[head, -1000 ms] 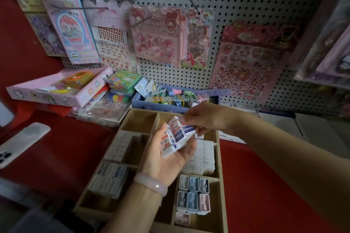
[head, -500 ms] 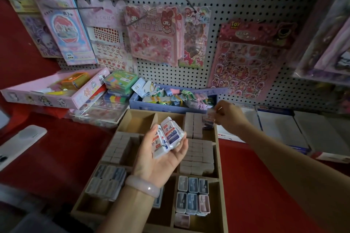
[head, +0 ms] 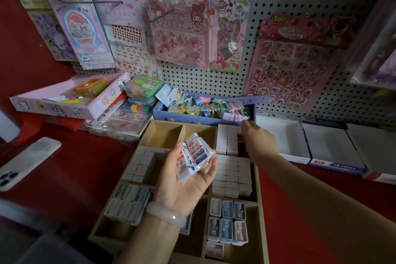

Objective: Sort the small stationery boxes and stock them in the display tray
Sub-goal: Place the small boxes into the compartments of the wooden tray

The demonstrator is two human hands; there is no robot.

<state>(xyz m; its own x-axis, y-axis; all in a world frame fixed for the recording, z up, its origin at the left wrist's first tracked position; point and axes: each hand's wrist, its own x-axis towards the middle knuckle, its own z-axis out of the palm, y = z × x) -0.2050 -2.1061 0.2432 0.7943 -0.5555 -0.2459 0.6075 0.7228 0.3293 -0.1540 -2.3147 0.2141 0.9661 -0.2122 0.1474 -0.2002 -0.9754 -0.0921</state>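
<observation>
- Small stationery boxes (head: 196,153), at least two white with red and blue labels, lie in the palm-up left hand (head: 188,178), fingers loosely curled round them, above the wooden display tray (head: 260,210).
- The right hand (head: 258,141) reaches into the tray's far right compartment, seemingly pinching one box; its fingertips are partly hidden.
- Best seated upright, flush against the stacked row.
- Seven pastel cases (head: 227,221) fill the tray's near right compartment.

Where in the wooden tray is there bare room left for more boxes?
Free: the two far-left compartments of the wooden tray, bare and, beside the stack that the right hand feeds. Crowded: middle-right compartment, packed full. The left hand holds the boxes.
</observation>
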